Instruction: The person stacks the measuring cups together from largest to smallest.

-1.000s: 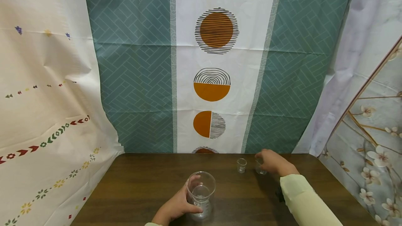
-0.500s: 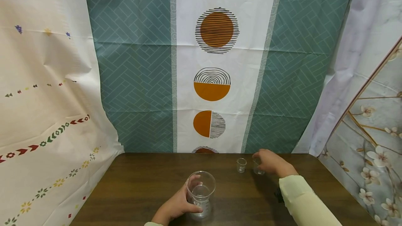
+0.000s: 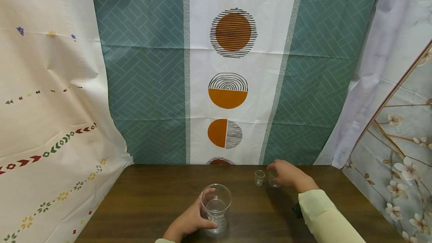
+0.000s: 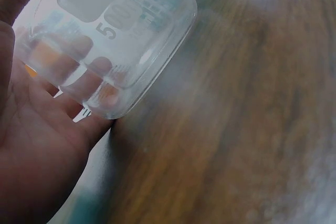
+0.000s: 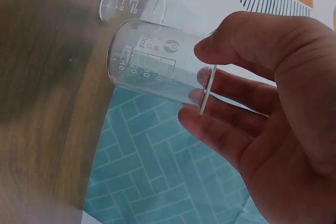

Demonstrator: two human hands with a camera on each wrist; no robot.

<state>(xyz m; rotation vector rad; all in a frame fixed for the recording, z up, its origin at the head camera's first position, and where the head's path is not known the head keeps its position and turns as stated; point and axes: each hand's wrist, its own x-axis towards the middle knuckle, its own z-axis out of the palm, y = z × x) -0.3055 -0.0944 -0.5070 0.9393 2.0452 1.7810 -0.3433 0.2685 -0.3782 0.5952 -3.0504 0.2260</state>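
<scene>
A large clear glass beaker (image 3: 219,207) stands upright near the front middle of the table. My left hand (image 3: 190,218) grips it from the left, thumb in front and fingers behind. The mark 500 shows on the beaker's wall (image 4: 131,40) in the left wrist view. Toward the back right, my right hand (image 3: 289,175) pinches a small graduated beaker (image 5: 152,66) near its rim, thumb on one side and fingers on the other. Whether its base touches the table, I cannot tell. Just left of it stands a still smaller beaker (image 3: 259,178), apart from both hands.
The dark wooden table (image 3: 152,198) ends at a green and white patterned cloth (image 3: 229,96) hanging behind it. A cream cloth (image 3: 60,123) hangs at the left and a flowered one (image 3: 398,168) at the right.
My right hand has moved a little left with the small beaker, bringing it closer to the smallest one. The left hand and the large beaker have stayed in place.
</scene>
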